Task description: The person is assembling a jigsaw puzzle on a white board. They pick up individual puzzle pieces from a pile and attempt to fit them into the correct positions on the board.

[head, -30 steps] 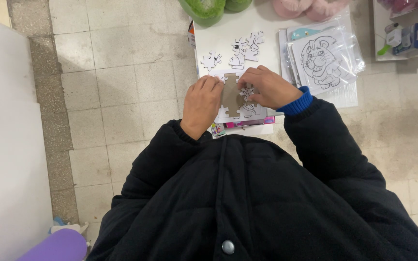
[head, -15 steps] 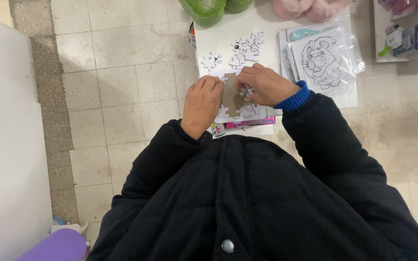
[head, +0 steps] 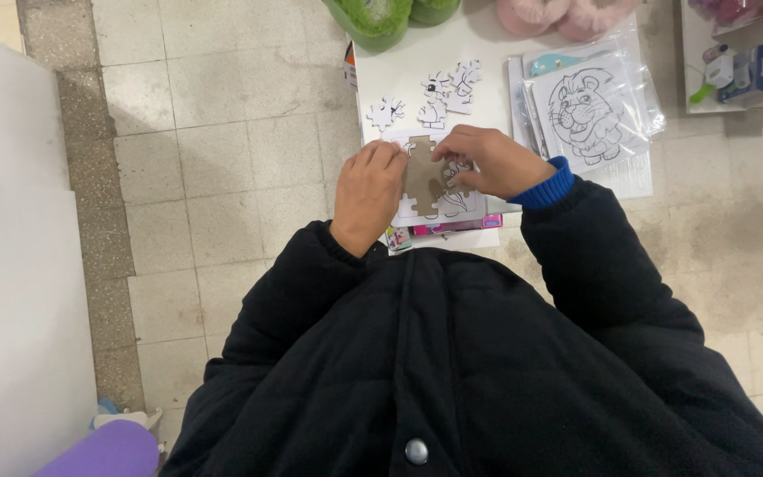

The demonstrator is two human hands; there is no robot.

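The puzzle board (head: 434,185) lay under both hands; your left hand (head: 368,190) steadied it while your right hand (head: 487,159) apparently pinched a piece—press flat, aligning tabs.

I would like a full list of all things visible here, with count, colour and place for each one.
puzzle board: one, white with brown gaps, under both hands
loose puzzle pieces: about five, white with black lines, above the board
lion drawing in clear bag: one, black on white, right of the board
green slippers: two, top edge
pink slippers: two, top edge
white table: one, under all these
tiled floor: grey, left side
purple object: one, bottom left
left hand: on board's left edge
right hand: on board's right part
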